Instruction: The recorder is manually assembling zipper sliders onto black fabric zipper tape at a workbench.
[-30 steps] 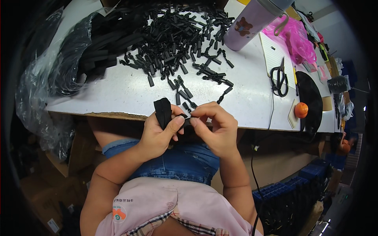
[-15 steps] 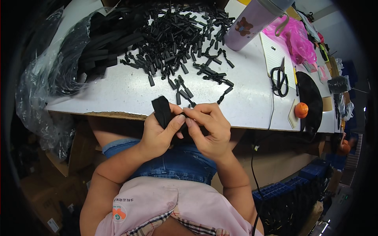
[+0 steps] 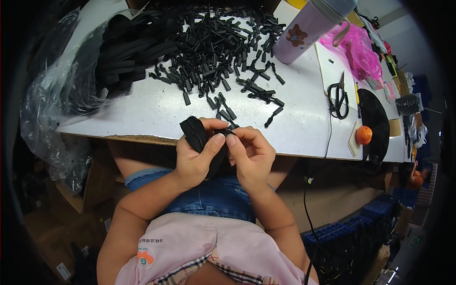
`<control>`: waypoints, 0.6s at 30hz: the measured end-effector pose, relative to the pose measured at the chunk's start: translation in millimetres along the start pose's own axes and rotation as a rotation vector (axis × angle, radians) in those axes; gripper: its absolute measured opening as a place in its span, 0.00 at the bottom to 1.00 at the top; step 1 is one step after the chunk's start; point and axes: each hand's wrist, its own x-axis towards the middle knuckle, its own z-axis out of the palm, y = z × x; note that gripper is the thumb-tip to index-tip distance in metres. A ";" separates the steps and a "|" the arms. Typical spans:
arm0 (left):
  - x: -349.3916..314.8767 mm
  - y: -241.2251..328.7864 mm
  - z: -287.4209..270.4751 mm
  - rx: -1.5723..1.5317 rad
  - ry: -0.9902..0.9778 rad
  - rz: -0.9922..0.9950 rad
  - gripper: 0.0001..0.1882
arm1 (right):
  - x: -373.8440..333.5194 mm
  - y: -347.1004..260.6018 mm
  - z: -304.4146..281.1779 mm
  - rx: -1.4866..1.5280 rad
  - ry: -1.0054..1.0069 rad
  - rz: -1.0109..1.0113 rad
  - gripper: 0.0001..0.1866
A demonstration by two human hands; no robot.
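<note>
My left hand [image 3: 197, 159] is closed around a black zipper tape [image 3: 194, 133], its looped end standing up between thumb and fingers. More dark material hangs below, between my hands. My right hand [image 3: 251, 156] is pinched shut against my left fingertips, at a small black piece [image 3: 228, 132] mostly hidden by the fingers. Both hands are at the table's near edge, above my lap. Just beyond them lies a spread pile of black zipper sliders with pull tabs [image 3: 209, 61], a few stragglers reaching close to my fingertips.
At left, black tapes [image 3: 118, 66] spill from a clear plastic bag [image 3: 57, 109] over the white table [image 3: 142, 114]. A lilac bottle [image 3: 304, 35], notepad [image 3: 332, 61], black scissors [image 3: 338, 99], orange round object [image 3: 364, 135] and pink bag [image 3: 358, 52] stand or lie right. A cable hangs down the front.
My hands stay together at the table edge, the right fingers curling closer against the left thumb. The tape's looped end has tilted slightly left. The view has shifted a little.
</note>
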 end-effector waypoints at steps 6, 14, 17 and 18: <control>1.4 12.3 -11.0 0.079 -0.047 -0.122 0.10 | 8.6 -4.9 -8.7 0.137 -0.086 0.186 0.04; 4.1 15.9 -16.0 -0.036 -0.163 -0.185 0.10 | 17.2 -12.1 -21.8 0.294 -0.275 0.416 0.04; 2.8 17.1 -16.4 0.000 -0.175 -0.159 0.09 | 17.2 -12.5 -22.0 0.319 -0.297 0.466 0.04; 3.0 17.6 -15.8 0.000 -0.175 -0.159 0.09 | 16.1 -11.6 -20.8 0.310 -0.264 0.436 0.04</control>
